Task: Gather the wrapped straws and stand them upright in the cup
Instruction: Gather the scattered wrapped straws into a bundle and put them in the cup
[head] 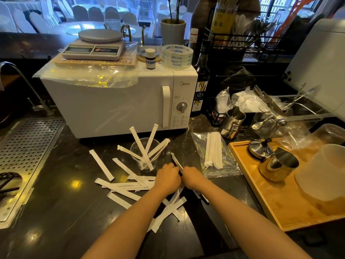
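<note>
A clear plastic cup [138, 157] stands on the dark counter in front of the microwave, with several white wrapped straws [144, 146] leaning upright in it. Many more wrapped straws [119, 186] lie scattered flat to the left of and below my hands. My left hand [169, 177] and my right hand [192, 177] meet just right of the cup. Both are closed on one wrapped straw [175, 159], whose tip sticks up between them toward the cup.
A white microwave [115, 101] stands behind the cup. A clear bag of straws [214, 152] lies to the right. A wooden tray [261, 193] with metal cups fills the right side. A perforated drain grate [28, 146] is at the left.
</note>
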The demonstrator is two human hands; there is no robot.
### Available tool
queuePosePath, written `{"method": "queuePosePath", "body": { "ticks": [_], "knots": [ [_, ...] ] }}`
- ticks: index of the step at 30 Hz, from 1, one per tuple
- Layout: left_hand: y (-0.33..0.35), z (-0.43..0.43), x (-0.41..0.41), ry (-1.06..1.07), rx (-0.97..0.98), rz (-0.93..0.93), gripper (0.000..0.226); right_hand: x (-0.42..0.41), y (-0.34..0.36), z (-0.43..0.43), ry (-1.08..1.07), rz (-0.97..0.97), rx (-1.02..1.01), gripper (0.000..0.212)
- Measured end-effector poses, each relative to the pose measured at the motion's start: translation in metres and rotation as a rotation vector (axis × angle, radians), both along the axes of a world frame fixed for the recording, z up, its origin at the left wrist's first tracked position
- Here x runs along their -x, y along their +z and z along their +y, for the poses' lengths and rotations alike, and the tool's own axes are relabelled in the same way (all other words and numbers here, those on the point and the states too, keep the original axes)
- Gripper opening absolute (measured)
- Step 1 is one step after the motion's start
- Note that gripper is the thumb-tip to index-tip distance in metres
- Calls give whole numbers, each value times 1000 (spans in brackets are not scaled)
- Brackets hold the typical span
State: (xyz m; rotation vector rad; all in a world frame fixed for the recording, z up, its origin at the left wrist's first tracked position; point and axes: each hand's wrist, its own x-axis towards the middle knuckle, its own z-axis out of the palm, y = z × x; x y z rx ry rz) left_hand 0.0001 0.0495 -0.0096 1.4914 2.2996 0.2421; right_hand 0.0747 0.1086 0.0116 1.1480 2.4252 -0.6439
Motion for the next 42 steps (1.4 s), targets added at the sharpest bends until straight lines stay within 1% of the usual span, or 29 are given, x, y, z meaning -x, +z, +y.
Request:
{"method": "queuePosePath", "body": {
  "ticks": [3, 7, 9, 13, 15, 17, 18, 20, 24, 27, 29, 33, 36, 38, 40, 42],
  "knots": [
    [0, -3, -3, 33, -32, -44, 35, -3, -2, -2, -15, 23, 19, 32],
    [3, -5, -7, 90, -104, -161, 33, -9, 3, -7, -86, 119, 14, 29],
    [7, -4, -10, 126, -166, -262, 31, -12, 9, -8, -123, 183, 6, 29],
    [29, -6, -15, 215, -312, -533, 28, -20, 25, -10, -143, 327, 27, 28],
    [44, -7, -15, 246, -368, -714, 28, -25, 38, -11, -180, 470, 96, 26],
    [62, -12, -15, 245, -394, -891, 26, -31, 57, -17, -234, 636, 237, 24],
    [70, -16, -15, 227, -403, -961, 25, -34, 66, -21, -242, 708, 309, 23],
    [85, -23, -14, 178, -423, -1039, 20, -41, 84, -30, -212, 809, 431, 23],
    [108, -41, -13, 122, -473, -1121, 17, -48, 103, -48, -131, 847, 589, 23],
    [115, -53, -13, 101, -485, -1103, 22, -46, 107, -56, -104, 816, 634, 16],
    [114, -62, -12, 118, -491, -1096, 24, -42, 106, -61, -96, 788, 646, 16],
    [111, -77, -8, 203, -516, -1062, 33, -31, 101, -70, -59, 731, 639, 20],
    [110, -90, -1, 257, -584, -1086, 32, -20, 100, -78, -14, 701, 647, 29],
    [111, -98, 5, 338, -648, -1106, 33, -13, 100, -82, 16, 668, 634, 36],
    [112, -106, 10, 445, -718, -1127, 34, -7, 100, -86, 49, 642, 599, 35],
    [111, -115, 16, 536, -774, -1106, 36, -2, 101, -90, 105, 625, 592, 34]
  ]
}}
